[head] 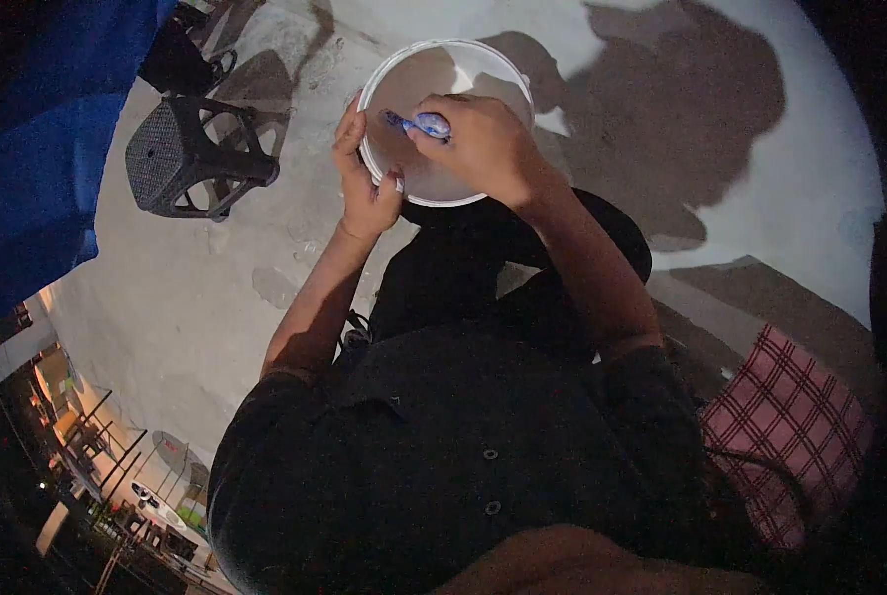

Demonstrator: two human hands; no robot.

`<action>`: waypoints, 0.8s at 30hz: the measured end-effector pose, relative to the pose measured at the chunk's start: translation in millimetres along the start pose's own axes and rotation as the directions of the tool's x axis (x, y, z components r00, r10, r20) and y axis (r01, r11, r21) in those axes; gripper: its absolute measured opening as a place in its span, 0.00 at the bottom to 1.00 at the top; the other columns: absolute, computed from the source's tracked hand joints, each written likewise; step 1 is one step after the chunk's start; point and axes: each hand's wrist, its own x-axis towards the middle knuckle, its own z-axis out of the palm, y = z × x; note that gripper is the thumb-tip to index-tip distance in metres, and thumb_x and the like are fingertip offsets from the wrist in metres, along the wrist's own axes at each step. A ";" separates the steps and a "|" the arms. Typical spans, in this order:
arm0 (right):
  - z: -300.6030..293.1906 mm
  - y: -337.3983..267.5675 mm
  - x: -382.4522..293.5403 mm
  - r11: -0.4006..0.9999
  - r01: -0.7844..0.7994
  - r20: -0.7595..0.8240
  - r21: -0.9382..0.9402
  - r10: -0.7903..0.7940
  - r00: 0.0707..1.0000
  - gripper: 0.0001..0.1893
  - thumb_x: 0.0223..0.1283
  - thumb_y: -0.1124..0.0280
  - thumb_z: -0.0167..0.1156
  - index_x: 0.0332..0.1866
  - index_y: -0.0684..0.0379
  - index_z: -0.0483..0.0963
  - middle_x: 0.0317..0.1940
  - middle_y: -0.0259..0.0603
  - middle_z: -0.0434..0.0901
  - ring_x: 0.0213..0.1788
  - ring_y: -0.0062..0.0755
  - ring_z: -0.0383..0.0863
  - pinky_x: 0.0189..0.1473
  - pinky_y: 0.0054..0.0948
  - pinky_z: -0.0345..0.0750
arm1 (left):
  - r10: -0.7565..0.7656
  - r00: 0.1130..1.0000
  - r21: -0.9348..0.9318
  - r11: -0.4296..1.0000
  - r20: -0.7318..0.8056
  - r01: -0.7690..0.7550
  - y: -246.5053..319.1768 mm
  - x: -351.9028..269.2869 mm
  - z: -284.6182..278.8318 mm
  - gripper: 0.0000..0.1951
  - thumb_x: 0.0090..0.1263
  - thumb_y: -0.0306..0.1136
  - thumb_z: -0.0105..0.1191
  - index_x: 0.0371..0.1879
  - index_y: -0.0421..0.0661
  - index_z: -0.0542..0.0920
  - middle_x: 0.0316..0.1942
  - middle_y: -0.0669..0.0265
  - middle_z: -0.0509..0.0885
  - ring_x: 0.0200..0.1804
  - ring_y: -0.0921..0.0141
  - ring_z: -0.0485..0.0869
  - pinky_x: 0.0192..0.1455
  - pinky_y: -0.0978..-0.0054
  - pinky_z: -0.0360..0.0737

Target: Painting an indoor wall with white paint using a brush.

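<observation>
A round white tub or pail is tilted over my dark-trousered lap, its pale rim facing me. My left hand holds it by the left side, thumb over the rim and fingers behind. Something small and white covers part of that thumb. Over the container's opening, my right hand is closed around a small blue-and-white tool. Its dark end, perhaps bristles, points left toward the inner surface; whether it touches cannot be made out. My right hand and its shadow hide part of the inside.
A dark plastic stool lies on its side on the concrete floor to the left. Blue fabric hangs at the left edge. A pink checked cloth is at right. Furniture and lights appear far off at lower left.
</observation>
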 end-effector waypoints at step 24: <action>-58.4 43.7 -52.3 0.998 -0.044 -0.188 0.051 0.053 0.981 0.08 0.55 0.68 0.67 0.41 0.53 0.82 0.32 0.44 0.83 0.28 0.34 0.83 0.30 0.30 0.81 | -0.075 0.997 -0.009 0.997 -0.027 0.074 10.6 -30.6 37.9 0.37 0.53 0.25 0.48 0.67 0.42 0.55 0.70 0.44 0.56 0.73 0.52 0.56 0.75 0.54 0.51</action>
